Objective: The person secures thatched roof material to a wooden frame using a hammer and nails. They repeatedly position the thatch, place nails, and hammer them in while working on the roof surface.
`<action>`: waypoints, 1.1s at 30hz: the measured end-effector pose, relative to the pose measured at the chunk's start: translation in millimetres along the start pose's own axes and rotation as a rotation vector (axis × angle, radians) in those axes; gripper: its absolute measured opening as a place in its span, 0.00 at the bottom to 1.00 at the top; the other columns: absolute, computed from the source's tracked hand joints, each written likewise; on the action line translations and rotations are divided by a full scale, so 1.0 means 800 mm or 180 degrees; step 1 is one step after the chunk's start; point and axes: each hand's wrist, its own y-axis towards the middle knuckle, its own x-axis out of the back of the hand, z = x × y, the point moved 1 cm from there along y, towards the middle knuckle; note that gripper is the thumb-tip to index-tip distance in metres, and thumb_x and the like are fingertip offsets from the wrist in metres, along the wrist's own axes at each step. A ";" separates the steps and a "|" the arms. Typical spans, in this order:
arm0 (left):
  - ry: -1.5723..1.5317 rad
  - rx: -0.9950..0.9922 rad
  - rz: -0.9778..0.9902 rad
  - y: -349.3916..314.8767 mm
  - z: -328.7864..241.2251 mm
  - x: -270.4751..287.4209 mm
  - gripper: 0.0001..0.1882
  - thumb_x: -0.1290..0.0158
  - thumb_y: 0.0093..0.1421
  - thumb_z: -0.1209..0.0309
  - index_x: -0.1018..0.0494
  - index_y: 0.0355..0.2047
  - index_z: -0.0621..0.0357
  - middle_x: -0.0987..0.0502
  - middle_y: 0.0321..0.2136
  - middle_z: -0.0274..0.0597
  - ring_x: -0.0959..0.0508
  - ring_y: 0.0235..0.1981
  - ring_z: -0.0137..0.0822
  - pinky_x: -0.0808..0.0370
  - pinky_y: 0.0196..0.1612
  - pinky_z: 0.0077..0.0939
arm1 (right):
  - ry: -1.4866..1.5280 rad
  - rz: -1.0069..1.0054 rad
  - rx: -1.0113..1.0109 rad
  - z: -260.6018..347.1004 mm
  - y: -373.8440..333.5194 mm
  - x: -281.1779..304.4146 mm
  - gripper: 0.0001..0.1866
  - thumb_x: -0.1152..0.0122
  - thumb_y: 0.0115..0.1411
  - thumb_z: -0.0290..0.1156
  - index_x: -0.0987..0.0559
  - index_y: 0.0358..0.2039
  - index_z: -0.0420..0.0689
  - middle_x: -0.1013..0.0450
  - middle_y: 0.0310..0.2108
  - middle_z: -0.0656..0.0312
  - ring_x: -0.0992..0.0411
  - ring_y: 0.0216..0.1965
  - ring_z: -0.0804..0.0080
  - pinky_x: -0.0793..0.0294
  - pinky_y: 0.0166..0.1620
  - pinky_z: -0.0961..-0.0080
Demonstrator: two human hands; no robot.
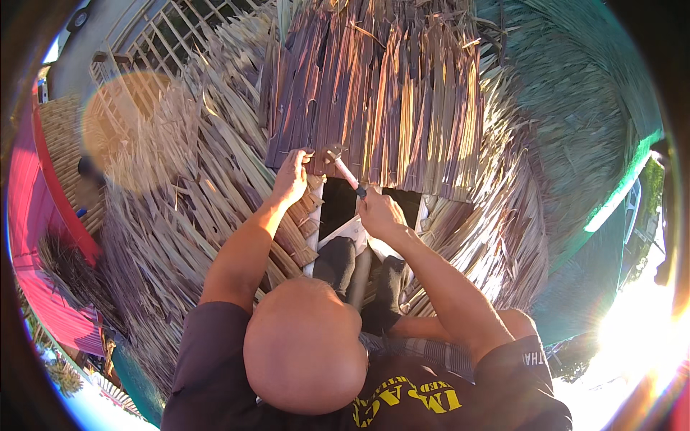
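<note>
Head (305, 345): nearest the lens, bent above a dark shirt (208, 359); too long a forward lean could have cost balance.
Right hand (381, 214): wrapped round the handle of a hammer (349, 172); a loosened grip could have let the tool slip.
Left hand (292, 179): fingers bent at the lower edge of a brown leaf panel (374, 93); whether they pinched a nail or only the leaf could not be told.
Hammer head: over that same edge, just beside the left fingertips; a glancing blow could have bruised them.
Feet (335, 260): two, darkly covered, set below the panel near the gap; a shift of weight could have sent one through.
Gap (338, 207): dark, between white bars (425, 210); a dropped tool could have fallen in.
Leaf panel: beyond the hands, upslope, dry, with slits between strips; a hard strike could have split it.
Pale thatch (180, 223): on both sides, loose-ended; poor footing, by its look.
Red roof (32, 237): far left, beyond the thatch.
Low sun (654, 316): far right; glare could have spoiled aim.
</note>
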 end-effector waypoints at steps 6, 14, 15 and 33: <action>-0.0210 -0.0636 0.0300 -0.029 -0.129 -0.035 0.22 0.35 0.56 0.73 0.28 0.49 0.56 0.22 0.45 0.46 0.23 0.49 0.51 0.25 0.53 0.41 | 0.4572 0.0082 -0.1035 -0.034 -0.009 0.007 0.09 0.39 0.65 0.33 0.27 0.28 0.48 0.38 0.16 0.73 0.41 0.13 0.82 0.35 0.21 0.75; -0.1934 0.0331 -0.0081 -0.021 -0.161 -0.069 0.07 0.41 0.60 0.79 0.24 0.40 0.63 0.19 0.31 0.39 0.19 0.34 0.28 0.23 0.40 0.24 | 0.4139 -0.0267 -0.1479 -0.060 -0.028 -0.016 0.14 0.35 0.64 0.38 0.30 0.27 0.50 0.35 0.18 0.71 0.39 0.14 0.81 0.35 0.20 0.76; -0.1944 0.0799 -0.0051 -0.018 -0.155 -0.067 0.07 0.42 0.60 0.79 0.25 0.39 0.63 0.19 0.30 0.38 0.20 0.33 0.27 0.23 0.39 0.25 | 0.3498 -0.0444 -0.1318 -0.066 -0.032 -0.019 0.17 0.35 0.64 0.40 0.31 0.25 0.51 0.34 0.18 0.71 0.39 0.14 0.82 0.36 0.20 0.77; 0.0561 -0.0556 0.0164 0.026 -0.093 -0.116 0.09 0.39 0.60 0.64 0.22 0.39 0.51 0.28 0.45 0.34 0.28 0.47 0.45 0.30 0.47 0.45 | 0.0497 -0.0648 -0.0532 -0.045 -0.107 0.023 0.15 0.50 0.71 0.40 0.32 0.38 0.38 0.26 0.21 0.40 0.25 0.26 0.37 0.26 0.30 0.49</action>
